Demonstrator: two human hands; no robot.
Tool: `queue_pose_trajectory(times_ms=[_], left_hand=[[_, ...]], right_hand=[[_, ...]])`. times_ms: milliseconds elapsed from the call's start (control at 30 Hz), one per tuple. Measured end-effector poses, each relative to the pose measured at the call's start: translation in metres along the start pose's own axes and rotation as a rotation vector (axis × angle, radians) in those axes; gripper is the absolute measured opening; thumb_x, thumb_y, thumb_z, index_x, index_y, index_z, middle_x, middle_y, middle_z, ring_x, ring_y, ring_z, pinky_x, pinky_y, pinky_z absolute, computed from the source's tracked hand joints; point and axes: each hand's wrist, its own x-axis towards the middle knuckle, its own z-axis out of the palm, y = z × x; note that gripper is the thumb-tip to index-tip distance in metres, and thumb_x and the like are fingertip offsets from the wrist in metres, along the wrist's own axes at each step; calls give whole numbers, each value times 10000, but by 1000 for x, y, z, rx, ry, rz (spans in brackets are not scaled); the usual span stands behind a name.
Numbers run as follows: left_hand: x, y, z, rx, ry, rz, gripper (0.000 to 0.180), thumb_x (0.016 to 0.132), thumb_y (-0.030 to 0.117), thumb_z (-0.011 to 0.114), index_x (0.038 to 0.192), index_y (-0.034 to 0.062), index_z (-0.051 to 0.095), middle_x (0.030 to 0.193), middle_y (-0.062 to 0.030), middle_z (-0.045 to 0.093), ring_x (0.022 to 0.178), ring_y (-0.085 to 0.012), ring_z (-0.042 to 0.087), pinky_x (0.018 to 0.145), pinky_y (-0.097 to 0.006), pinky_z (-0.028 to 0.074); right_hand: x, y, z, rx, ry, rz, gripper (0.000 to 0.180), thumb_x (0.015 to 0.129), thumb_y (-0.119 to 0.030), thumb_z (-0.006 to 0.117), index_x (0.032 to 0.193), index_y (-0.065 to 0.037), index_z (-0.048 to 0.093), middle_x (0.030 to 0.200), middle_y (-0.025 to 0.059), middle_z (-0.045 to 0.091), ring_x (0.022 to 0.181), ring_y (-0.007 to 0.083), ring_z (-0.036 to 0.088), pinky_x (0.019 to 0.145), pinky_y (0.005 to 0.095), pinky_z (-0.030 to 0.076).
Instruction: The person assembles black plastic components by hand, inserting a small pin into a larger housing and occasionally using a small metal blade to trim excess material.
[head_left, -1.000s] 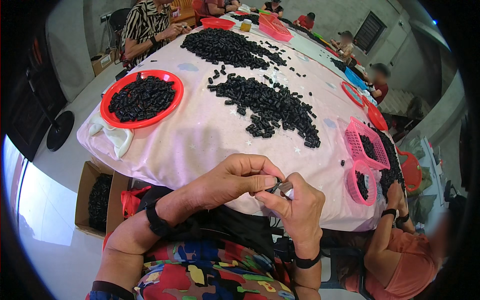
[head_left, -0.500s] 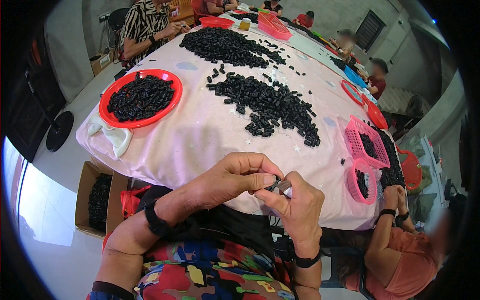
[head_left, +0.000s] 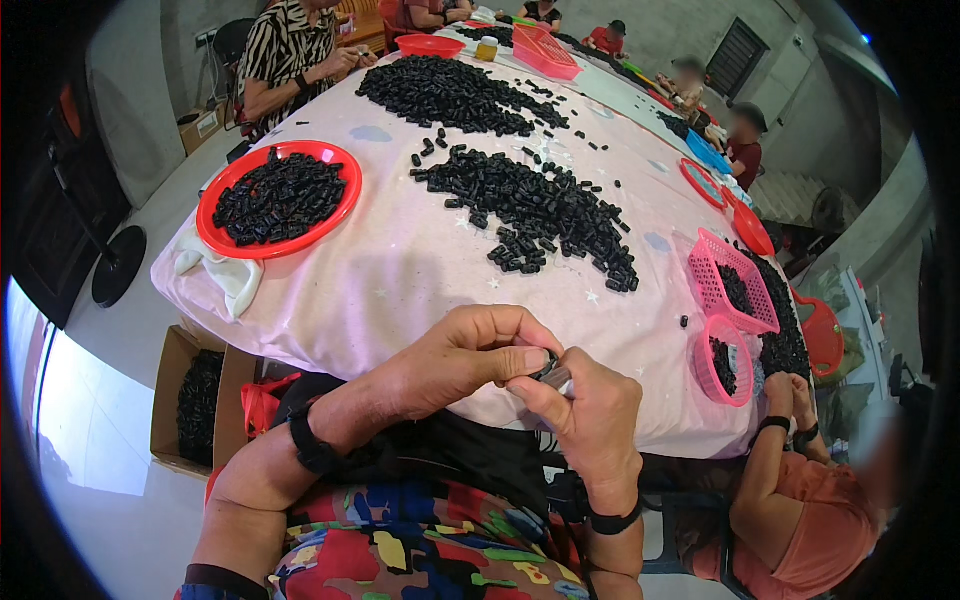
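Observation:
Close to the table's front edge, my left hand (head_left: 478, 352) pinches a small black piece (head_left: 545, 368) between thumb and fingers. My right hand (head_left: 602, 408) is closed around a small flat metal blade (head_left: 558, 380), whose pale end shows under the fingers. The blade lies against or right beside the black piece; fingers hide the exact contact. Beyond my hands, a loose pile of short black cylinders (head_left: 540, 205) spreads on the pink cloth (head_left: 380, 300). A larger heap of the same pieces (head_left: 440, 95) lies behind it.
At the left, a red basin (head_left: 350, 200) holds black pieces, with a white cloth (head_left: 235, 285) beside it. Pink baskets (head_left: 710, 385) stand at the right, near a co-worker's hands (head_left: 790, 395). An open cardboard box (head_left: 232, 405) sits below the left edge. Several people sit around.
The blade in my right hand has turned slightly, and more of its flat face shows. My right hand has shifted a little left and down. My left hand keeps its pinch.

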Motion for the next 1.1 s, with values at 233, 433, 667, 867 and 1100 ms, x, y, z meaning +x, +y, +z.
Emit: queue_pose_trajectory(times_ms=[233,433,667,867,1100], left_hand=[[-1,1,-2,-130,-5,-80,243,936,160,575,1123,3,581,945,-12,606,827,-59,541,750,-210,434],[0,-2,-4,-266,-32,-109,286,927,176,596,1165,28,538,930,-2,584,760,-61,516,700,-203,423],[-2,-1,-4,-286,-48,-167,250,931,177,590,1131,40,532,925,-8,565,764,-76,521,688,-213,426],[0,1,-3,-339,-33,-138,242,937,183,575,1117,27,535,930,-22,559,767,-89,522,700,-219,426],[-2,11,3,-34,-19,56,277,946,199,559,1154,16,556,937,-11,569,805,-76,529,760,-235,437]], right_hand=[[-2,-7,-9,205,97,-9,353,760,-327,771,814,-24,598,656,91,631,502,186,596,479,284,467],[-2,-8,-6,443,58,-34,245,823,-85,699,1037,-3,613,803,107,673,610,121,619,558,248,497],[-2,2,-6,552,43,-12,193,844,-22,641,1034,3,624,800,53,667,643,68,573,606,205,458],[-2,-1,-4,549,108,41,149,863,-39,623,1008,-4,630,782,25,655,633,48,526,593,204,437],[-3,-1,-3,546,206,95,128,863,-59,633,982,-11,625,743,22,644,617,39,520,563,195,415]])
